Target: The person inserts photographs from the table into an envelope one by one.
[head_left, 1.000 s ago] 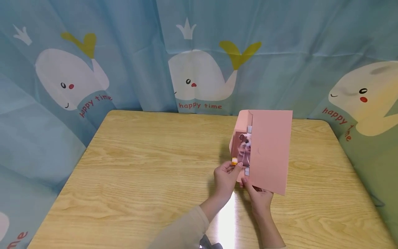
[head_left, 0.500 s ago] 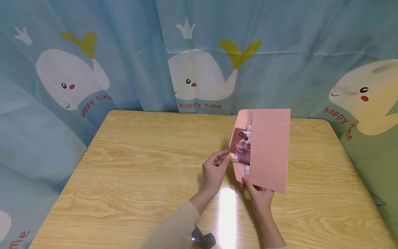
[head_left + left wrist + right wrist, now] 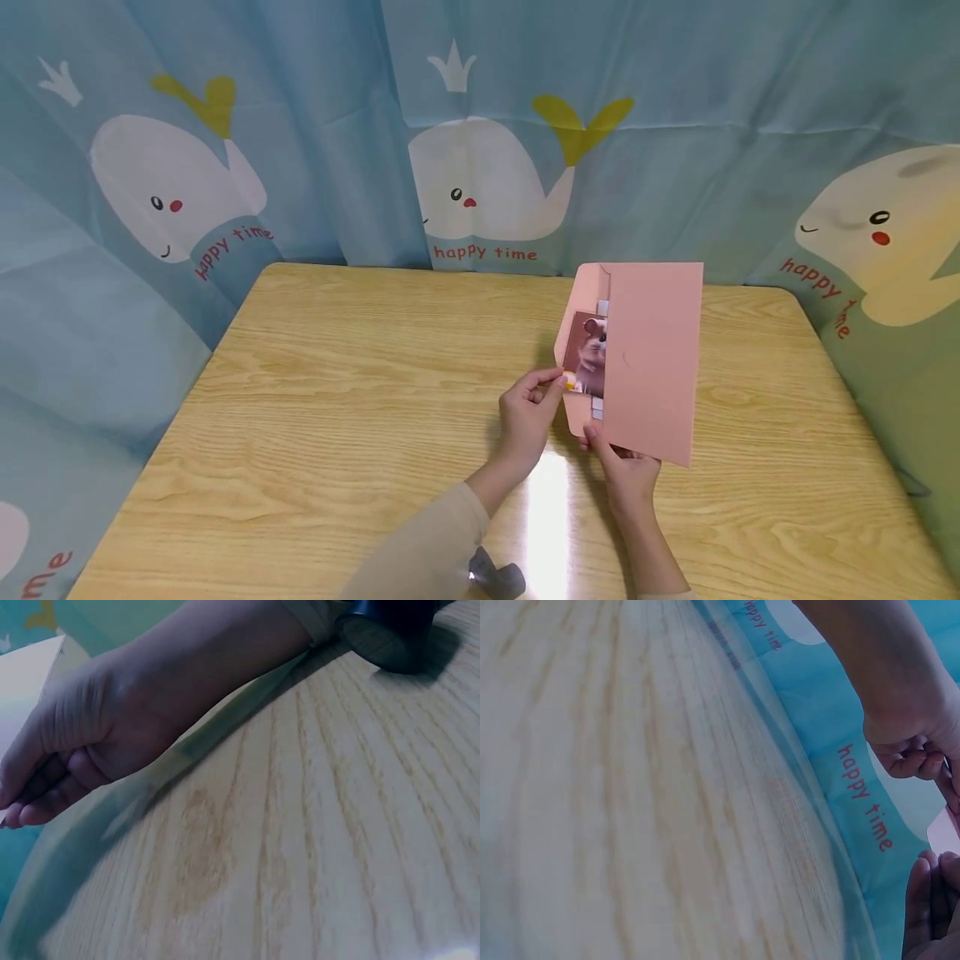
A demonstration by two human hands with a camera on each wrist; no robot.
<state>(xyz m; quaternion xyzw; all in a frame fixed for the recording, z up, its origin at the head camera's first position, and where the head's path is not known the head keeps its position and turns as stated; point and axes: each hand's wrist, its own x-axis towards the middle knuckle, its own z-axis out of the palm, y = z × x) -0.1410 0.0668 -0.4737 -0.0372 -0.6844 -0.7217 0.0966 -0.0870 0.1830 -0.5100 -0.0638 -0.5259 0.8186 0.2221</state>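
Note:
A pink envelope [image 3: 652, 358] is held up, tilted, above the right part of the table, its flap folded out to the left. From its opening sticks a picture card [image 3: 589, 354] printed with a hamster-like animal; the card's right part is hidden inside. My left hand [image 3: 527, 421] pinches the card's lower left corner between thumb and fingers. At the envelope's lower edge my right hand [image 3: 628, 482] grips it, thumb in front and fingers mostly hidden behind. The left wrist view shows the left hand [image 3: 90, 735] with curled fingers; both hands are at the right wrist view's edge.
Pale strips [image 3: 597, 407] lie along the envelope's opening. A wooden table [image 3: 337, 400] spreads below the hands. A dark rounded object [image 3: 498, 575] is beside the left sleeve. Behind the table hangs a blue curtain [image 3: 322, 167] with whale prints.
My left hand first shifted left along the card to its lower left corner, then a little right, with the card slightly further into the envelope. The right hand has stayed nearly still.

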